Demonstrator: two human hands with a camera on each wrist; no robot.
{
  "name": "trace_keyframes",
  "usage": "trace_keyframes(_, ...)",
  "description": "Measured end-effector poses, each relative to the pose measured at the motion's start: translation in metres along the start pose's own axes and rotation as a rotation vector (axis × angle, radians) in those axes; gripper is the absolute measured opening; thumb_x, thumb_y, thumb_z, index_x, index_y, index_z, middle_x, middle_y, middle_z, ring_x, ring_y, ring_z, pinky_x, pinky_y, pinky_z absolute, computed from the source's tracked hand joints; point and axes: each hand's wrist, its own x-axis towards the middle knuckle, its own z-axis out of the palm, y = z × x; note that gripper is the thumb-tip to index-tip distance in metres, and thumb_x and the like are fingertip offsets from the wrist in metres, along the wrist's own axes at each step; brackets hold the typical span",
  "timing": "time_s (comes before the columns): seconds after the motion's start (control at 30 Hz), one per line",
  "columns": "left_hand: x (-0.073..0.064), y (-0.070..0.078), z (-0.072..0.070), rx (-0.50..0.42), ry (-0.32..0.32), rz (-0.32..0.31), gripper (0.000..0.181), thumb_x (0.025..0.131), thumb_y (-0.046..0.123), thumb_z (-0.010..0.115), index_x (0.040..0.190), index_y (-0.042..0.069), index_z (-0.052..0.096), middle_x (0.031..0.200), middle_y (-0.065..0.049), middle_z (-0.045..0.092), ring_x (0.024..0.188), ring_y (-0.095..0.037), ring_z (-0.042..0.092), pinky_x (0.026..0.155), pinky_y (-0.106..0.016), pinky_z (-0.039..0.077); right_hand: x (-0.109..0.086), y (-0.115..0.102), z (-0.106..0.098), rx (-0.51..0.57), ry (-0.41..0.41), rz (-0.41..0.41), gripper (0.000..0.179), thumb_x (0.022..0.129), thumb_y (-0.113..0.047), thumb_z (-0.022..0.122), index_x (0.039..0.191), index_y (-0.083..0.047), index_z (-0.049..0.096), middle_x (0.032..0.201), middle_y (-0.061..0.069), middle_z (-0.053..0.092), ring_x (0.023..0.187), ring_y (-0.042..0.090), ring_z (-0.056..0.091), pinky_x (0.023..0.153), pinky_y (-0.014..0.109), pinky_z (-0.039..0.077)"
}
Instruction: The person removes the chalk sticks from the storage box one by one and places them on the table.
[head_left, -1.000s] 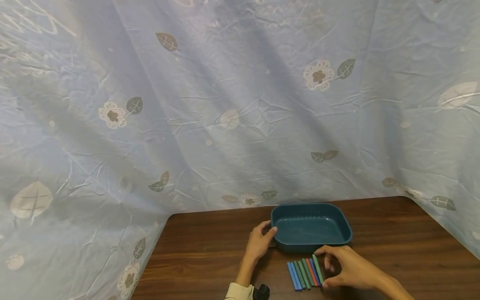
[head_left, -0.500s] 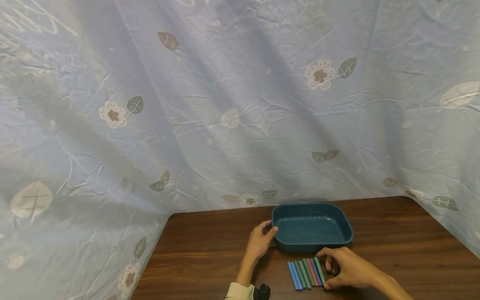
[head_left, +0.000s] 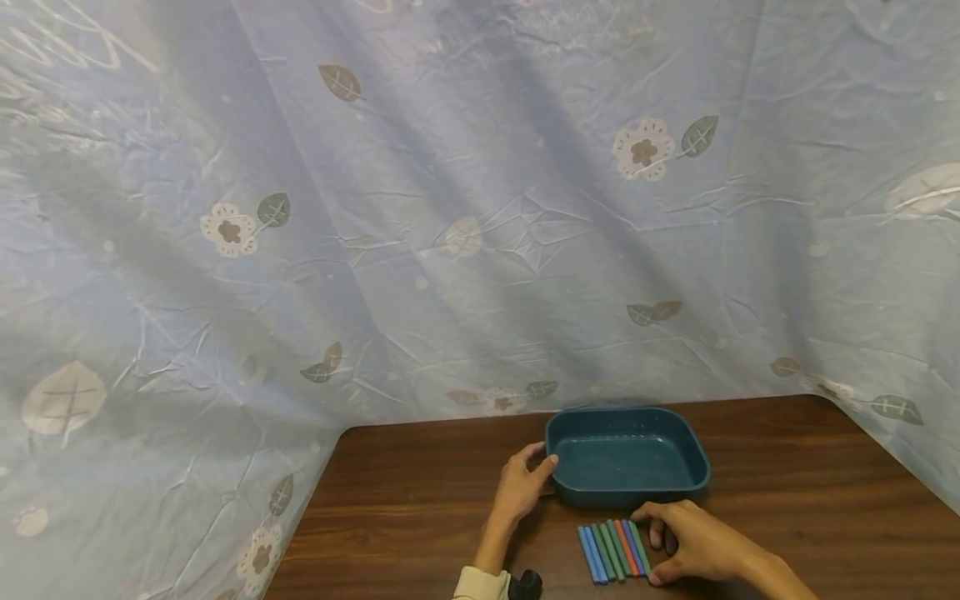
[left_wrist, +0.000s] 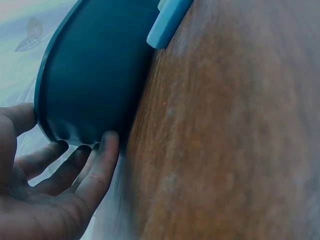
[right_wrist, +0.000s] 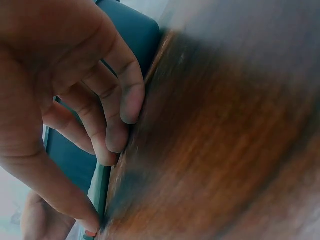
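My left hand [head_left: 520, 483] holds the left end of a dark teal rectangular container [head_left: 630, 497], thumb at the rim and fingers against the outer wall. In the left wrist view those fingertips [left_wrist: 109, 140] touch the container's side. In front of it lies a row of colored chalk sticks [head_left: 602, 553]: blue, green, red and purple, side by side. My right hand [head_left: 701, 542] spans the green chalk stick [head_left: 641, 547] at the row's right end, index finger at its far tip and thumb at its near tip. The right wrist view shows this stick [right_wrist: 101, 187] low on the table.
The dark wood table [head_left: 405, 517] carries everything. Behind and beside it hangs a pale blue sheet [head_left: 465, 317] with leaf and flower prints. A black wrist device [head_left: 525, 584] sits by the left cuff.
The right hand has shifted slightly toward the person. The green chalk stick's far end has come back level with the row. The left hand and container hold still.
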Motion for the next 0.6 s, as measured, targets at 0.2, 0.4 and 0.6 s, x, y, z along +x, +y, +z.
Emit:
trace_keyframes(0.2,-0.003,0.001,-0.001,-0.029,-0.002,-0.012,0.052,0.105,0.025,0.071,0.147,-0.004,0.060,0.133,-0.028,0.070,0.083,-0.032,0.081,0.077,-0.040,0.070,0.000,0.003,0.000,0.041,0.005,-0.012,0.071,0.086,-0.035,0.091,0.139,0.003,0.061,0.095,-0.007,0.064,0.077,0.000,0.058,0.063,0.022,0.052)
trace_keyframes(0.4,-0.003,-0.001,-0.001,0.058,0.014,0.002,0.049,0.107,0.031,0.069,0.145,0.000,0.064,0.138,-0.024,0.070,0.101,-0.032,0.080,0.090,-0.045,0.068,-0.005,-0.002,-0.004,0.096,0.030,0.010,0.070,0.089,-0.032,0.089,0.141,0.005,0.060,0.096,-0.001,0.065,0.079,0.002,0.060,0.065,0.024,0.056)
trace_keyframes(0.6,-0.005,-0.001,-0.012,0.263,0.087,0.075,0.053,0.110,0.043,0.059,0.142,0.001,0.067,0.141,-0.019,0.071,0.133,-0.042,0.065,0.112,-0.063,0.053,-0.009,-0.010,-0.009,0.067,0.067,-0.006,0.063,0.095,-0.032,0.083,0.140,0.005,0.060,0.098,-0.001,0.067,0.081,0.000,0.059,0.068,0.024,0.056)
